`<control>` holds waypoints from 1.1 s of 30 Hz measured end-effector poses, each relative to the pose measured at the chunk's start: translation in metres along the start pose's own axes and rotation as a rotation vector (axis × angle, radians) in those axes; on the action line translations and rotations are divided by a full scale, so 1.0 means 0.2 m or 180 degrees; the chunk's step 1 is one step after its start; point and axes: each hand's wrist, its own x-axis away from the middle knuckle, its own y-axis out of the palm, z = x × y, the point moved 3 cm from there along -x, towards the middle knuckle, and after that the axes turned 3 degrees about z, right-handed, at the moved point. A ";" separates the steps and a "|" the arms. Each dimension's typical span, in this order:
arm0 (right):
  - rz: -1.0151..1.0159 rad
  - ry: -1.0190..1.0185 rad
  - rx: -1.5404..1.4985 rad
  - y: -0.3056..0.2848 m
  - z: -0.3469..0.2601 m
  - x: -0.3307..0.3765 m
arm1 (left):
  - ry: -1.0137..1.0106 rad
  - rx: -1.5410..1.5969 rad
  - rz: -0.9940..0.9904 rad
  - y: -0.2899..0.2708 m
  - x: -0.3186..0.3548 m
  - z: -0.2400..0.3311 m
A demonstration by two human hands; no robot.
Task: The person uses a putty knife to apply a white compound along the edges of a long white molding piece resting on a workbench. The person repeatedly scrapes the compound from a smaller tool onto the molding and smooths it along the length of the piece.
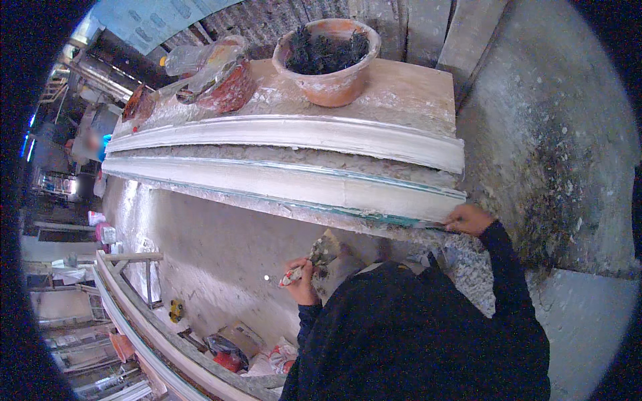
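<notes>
Along the near edge of the surface (418, 87) lay a white strip (321, 188), its right end touched by the right hand (472, 219), finger grip unclear; the left hand (303, 275) gripped a scraper (325, 248) in closed fingers.

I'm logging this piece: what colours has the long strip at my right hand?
The long strip is white with teal edges; head view.

At twelve o'clock, a terracotta-orange bowl (331, 83) is smeared whitish, its bristly contents (324, 52) black; at eleven, a brick-red tub (234, 90) carries pale smears. The plain moulding (281, 134) is chalk white with lengthwise lines; the striped moulding (294, 185) is white with teal-green streaks along both edges. At six, the scraper (325, 248) is mottled grey and tan, its handle (290, 277) cream with red. At three, a grey surface (555, 160) is blotched black and flecked white
</notes>
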 end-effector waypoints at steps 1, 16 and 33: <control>0.0067 0.0014 -0.0169 0.00 -0.01 0.03 | 0.0013 0.0041 0.0019 -0.01 0.00 -0.01; 0.0621 -0.0401 -0.0312 0.20 -0.64 -0.63 | 0.0240 -0.0113 -0.0273 0.07 -0.05 -0.01; 0.0700 -0.0618 -0.0246 0.24 -0.72 -0.74 | 0.0191 -0.0001 0.0064 -0.08 -0.04 -0.01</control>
